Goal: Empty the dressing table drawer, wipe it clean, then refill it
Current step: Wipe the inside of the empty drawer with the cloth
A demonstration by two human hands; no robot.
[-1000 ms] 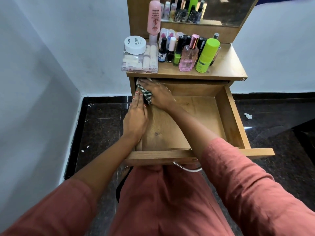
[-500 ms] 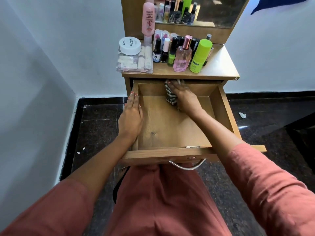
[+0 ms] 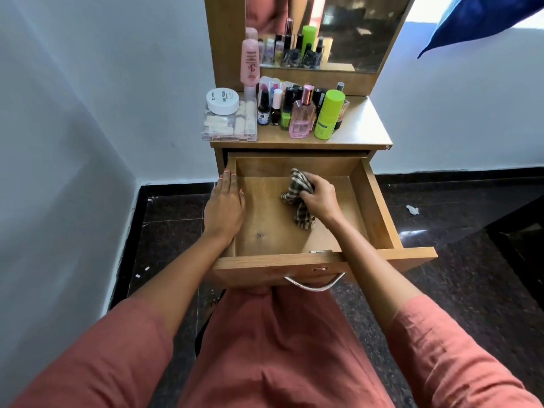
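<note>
From the head view, we look down on the drawer (image 3: pixel 376 210), pulled out from under the counter (image 3: pixel 362 128) in the middle of the frame. Its metal handle (image 3: pixel 313 285) is at the near edge, just above a lap in rust-coloured cloth.

The right hand (image 3: pixel 319 197) is inside the drawer, right of centre and toward the back. Its fingers are curled tight round a bunched checked cloth (image 3: pixel 295 187). One end of the cloth sticks up toward the back wall and the other trails down-frame over the wooden bottom. We cannot tell how firmly the cloth presses on the wood.

The left hand (image 3: pixel 225 206) lies flat along the drawer's left wall. Its fingers are straight and together, pointing at the back left corner, with the thumb on the inner side. It holds nothing.

On the counter above, at upper centre, we see a clear box (image 3: pixel 229 126) with a white jar (image 3: pixel 222 100) on top. Right of it stand small bottles, among them a pink perfume bottle (image 3: pixel 302 116) and a green bottle (image 3: pixel 328 114). A tall pink tube (image 3: pixel 250 63) stands behind them, beside the mirror (image 3: pixel 353 30).

A white scrap (image 3: pixel 412 209) lies on the dark floor (image 3: pixel 471 275) at the right.
</note>
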